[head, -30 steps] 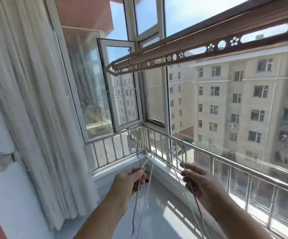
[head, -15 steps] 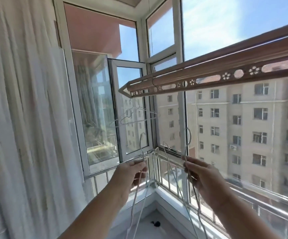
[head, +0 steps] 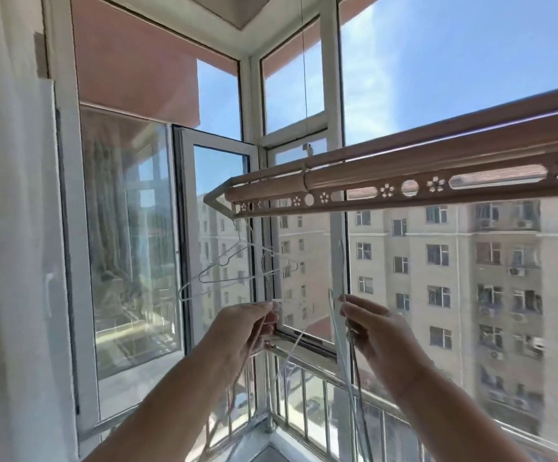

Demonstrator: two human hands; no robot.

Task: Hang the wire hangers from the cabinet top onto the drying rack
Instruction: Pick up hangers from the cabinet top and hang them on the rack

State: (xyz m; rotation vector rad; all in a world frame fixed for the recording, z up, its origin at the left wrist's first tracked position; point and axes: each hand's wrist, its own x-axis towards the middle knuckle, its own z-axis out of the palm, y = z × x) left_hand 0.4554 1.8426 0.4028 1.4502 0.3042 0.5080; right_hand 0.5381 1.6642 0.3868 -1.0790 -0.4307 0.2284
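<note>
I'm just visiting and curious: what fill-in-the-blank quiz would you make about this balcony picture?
The left hand and right hand each grip thin white wire ____.
The brown metal drying rack has round and ____-shaped cut-outs.
Other hangers, already hung, dangle before a white-framed window standing ____.
Missing words: hangers; flower; open.

Head view, single, wide-angle: worn at head height, faces forward and slightly up into the window corner (head: pixel 249 105). Left hand (head: pixel 247 328) and right hand (head: pixel 379 331) close below; drying rack (head: pixel 404 176) near; apartment block (head: pixel 454 281) distant.
</note>
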